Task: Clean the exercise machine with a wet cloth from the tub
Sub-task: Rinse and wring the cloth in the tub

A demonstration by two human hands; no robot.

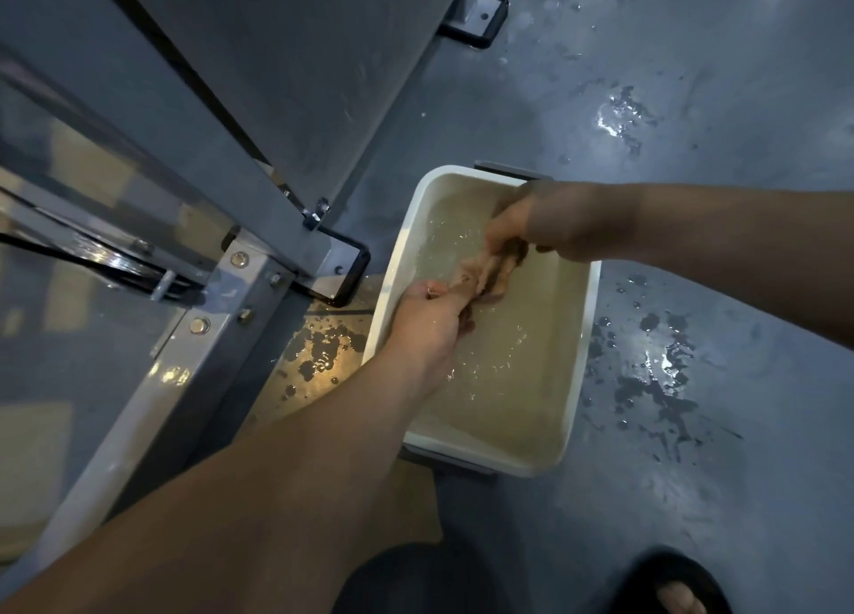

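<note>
From the head view we look straight down on a white tub (584, 336) standing on a grey floor (721, 488), filled with cloudy, rippling water. Both of our hands are inside it. The left hand (430, 322) comes in from the lower left, and its fingers (441, 292) are curled tight round one end of the cloth (492, 266). The right hand (564, 225) comes in from the right, and its fingers (503, 234) are closed on the other end. The cloth is brownish and bunched into a rope between the two hands, right at the water near the middle of the tub.

Just beside the tub on the left stands the exercise machine (286, 68), a grey steel frame with bolted joints. Its black foot bracket (344, 266) lies close to the tub's left rim. Splashes of water (665, 377) darken the floor on both sides of the tub. At the bottom right we see a foot in a dark sandal (679, 590).
</note>
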